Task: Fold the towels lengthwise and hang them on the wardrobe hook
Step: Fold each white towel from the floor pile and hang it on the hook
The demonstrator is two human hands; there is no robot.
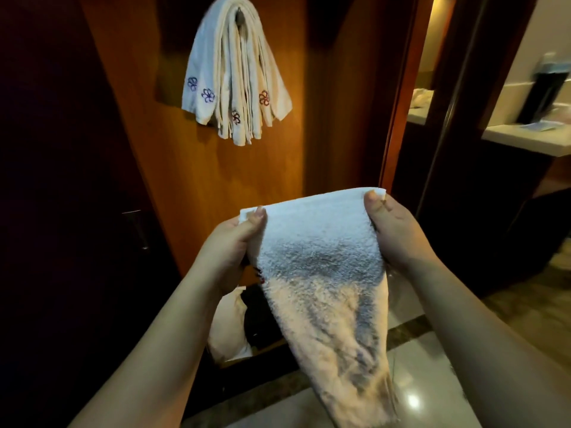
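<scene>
Head view: left hand (238, 239) and right hand (392, 230) each pinch a top corner of a white towel (321, 273), thumbs over the hem, below the hook (239, 13); my advice is to match the corners and edges squarely before folding lengthwise; looped, nubbly terry hangs limp, narrowing downward; folded towels (234, 78), flower-embroidered, already drape there against smooth wood.

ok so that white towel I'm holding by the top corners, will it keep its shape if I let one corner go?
Probably not. The towel sags and narrows below the left hand and right hand, so it looks floppy. Its looped pile likely grips rather than slips.
</scene>
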